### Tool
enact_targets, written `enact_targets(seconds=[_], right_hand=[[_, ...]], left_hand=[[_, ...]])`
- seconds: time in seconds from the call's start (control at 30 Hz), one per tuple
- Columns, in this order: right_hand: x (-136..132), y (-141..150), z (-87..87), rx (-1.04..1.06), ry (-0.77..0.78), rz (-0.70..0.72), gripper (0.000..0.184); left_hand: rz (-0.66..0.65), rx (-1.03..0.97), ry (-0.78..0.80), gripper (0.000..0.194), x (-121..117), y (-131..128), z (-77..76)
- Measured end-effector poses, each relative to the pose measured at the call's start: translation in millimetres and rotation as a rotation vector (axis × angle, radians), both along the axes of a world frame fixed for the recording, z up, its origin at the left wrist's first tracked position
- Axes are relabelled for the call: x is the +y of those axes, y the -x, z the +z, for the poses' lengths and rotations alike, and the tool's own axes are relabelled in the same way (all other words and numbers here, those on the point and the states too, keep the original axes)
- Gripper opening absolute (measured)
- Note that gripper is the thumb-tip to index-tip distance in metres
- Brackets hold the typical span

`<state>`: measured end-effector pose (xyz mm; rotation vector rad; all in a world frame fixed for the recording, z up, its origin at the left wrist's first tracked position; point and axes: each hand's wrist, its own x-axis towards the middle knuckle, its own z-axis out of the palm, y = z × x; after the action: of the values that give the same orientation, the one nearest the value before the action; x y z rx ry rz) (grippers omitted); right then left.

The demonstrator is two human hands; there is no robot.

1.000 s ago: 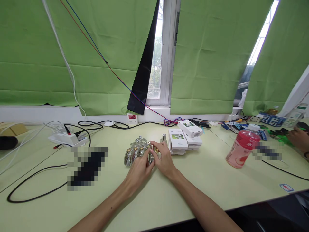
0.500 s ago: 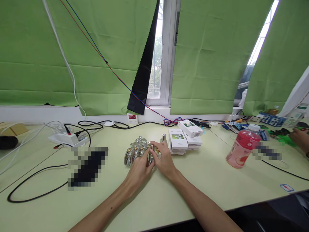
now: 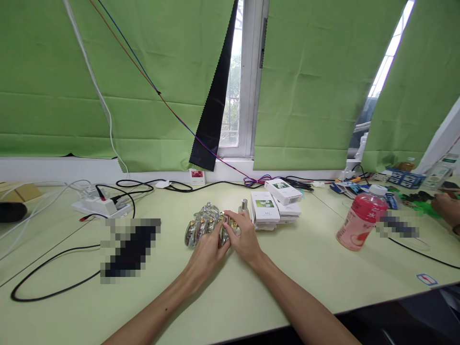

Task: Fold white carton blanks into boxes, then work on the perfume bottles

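Note:
Both hands meet over a small glass perfume bottle (image 3: 225, 235) at the right end of a cluster. My left hand (image 3: 207, 247) has its fingers closed around the bottle's left side. From the right, my right hand (image 3: 245, 237) curls over it, thumb and fingers at its top. Fingers cover most of this bottle. Beside my left hand, several clear perfume bottles (image 3: 196, 232) with gold-coloured necks stand close together. Just behind my right hand is another bottle with a silver cap (image 3: 244, 205). White boxes (image 3: 265, 208) with a green and white flower picture are stacked to the right.
A pink drink bottle (image 3: 359, 220) stands on the right of the table. At left are a power strip (image 3: 104, 206), a blurred dark object (image 3: 131, 249) and a looped black cable (image 3: 12, 287). Another person's hand (image 3: 445, 208) is at the far right, by green pieces.
My hands and the bottles keep the same positions. At the far right, the other person's hand has shifted slightly.

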<state>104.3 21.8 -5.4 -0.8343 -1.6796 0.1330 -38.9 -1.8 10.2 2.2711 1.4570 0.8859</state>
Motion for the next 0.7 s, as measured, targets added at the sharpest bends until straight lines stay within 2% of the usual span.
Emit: enact_targets(seconds=[0.7], right_hand=[[-1.3, 0.6, 2.2, -0.013, 0.009, -0.048, 0.033]], left_hand=[[0.005, 0.020, -0.002, 0.039, 0.5, 0.3, -0.7]])
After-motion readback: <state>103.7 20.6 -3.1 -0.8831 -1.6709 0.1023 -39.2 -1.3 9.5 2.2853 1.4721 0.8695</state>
